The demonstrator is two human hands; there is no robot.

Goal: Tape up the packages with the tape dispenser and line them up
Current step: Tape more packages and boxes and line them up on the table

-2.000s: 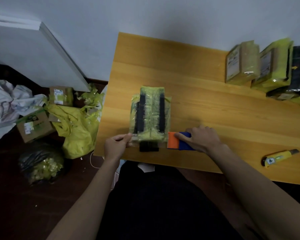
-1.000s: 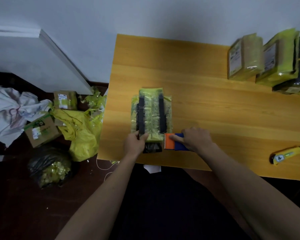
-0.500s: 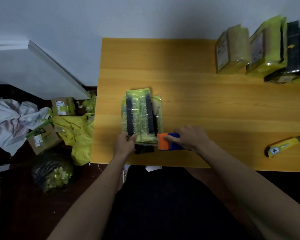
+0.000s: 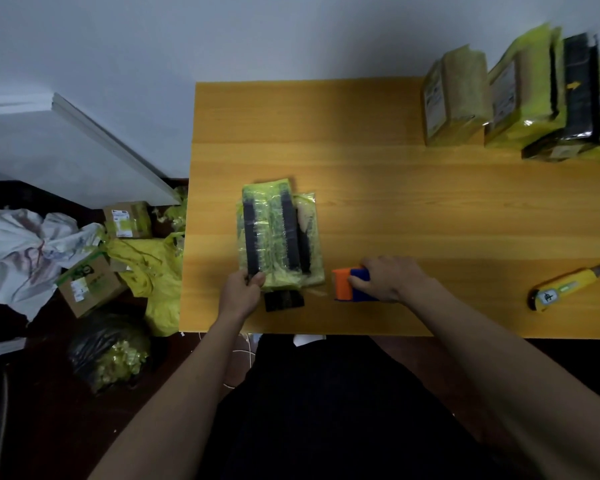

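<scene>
A yellow-green package with two dark stripes lies on the wooden table near its front left corner. My left hand pinches the package's near left corner. My right hand grips the orange and blue tape dispenser, which rests on the table just right of the package's near end, a small gap apart. A dark flap sticks out from under the package's near edge.
Several wrapped packages stand in a row at the table's back right. A yellow utility knife lies near the front right edge. On the floor at left are cardboard boxes, yellow bags and a black bag.
My left hand shifted from the package's left edge to its near left corner. The dispenser pulled a little to the right, away from the package. The view panned right.
</scene>
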